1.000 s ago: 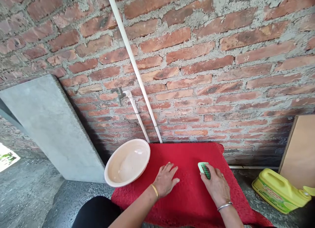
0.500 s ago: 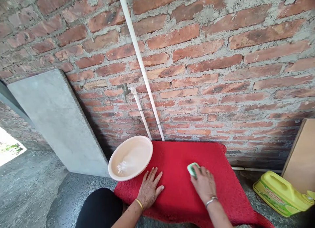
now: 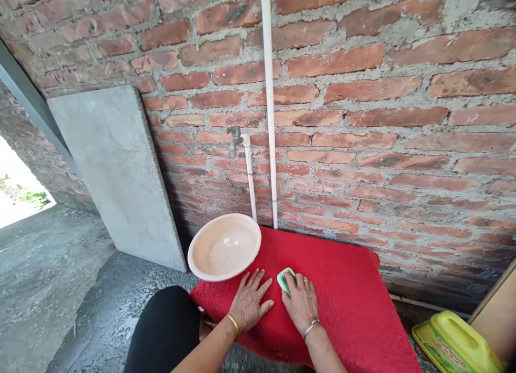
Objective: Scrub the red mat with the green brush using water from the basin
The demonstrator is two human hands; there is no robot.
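A thick red cloth lies spread over a low, flat support. My left hand, with a gold bangle at the wrist, rests flat on the cloth with its fingers spread. In my right hand, which wears a ring and a silver bracelet, is a small green scrubbing brush, pressed against the cloth. My fingers cover part of the brush, so its underside is hidden. Just beyond my left hand, a pale pink basin sits at the left end of the cloth, with shiny reflections inside.
A brick wall rises behind, with a tap and a white pipe. Leaning at left is a grey slab. On the floor at right lies a yellow detergent jug. My black-clad knee is at lower left.
My right hand has slid the brush leftward across the cloth, closer to my left hand. My left hand stays flat on the cloth. The camera view has turned, shifting the wall and pipes rightward.
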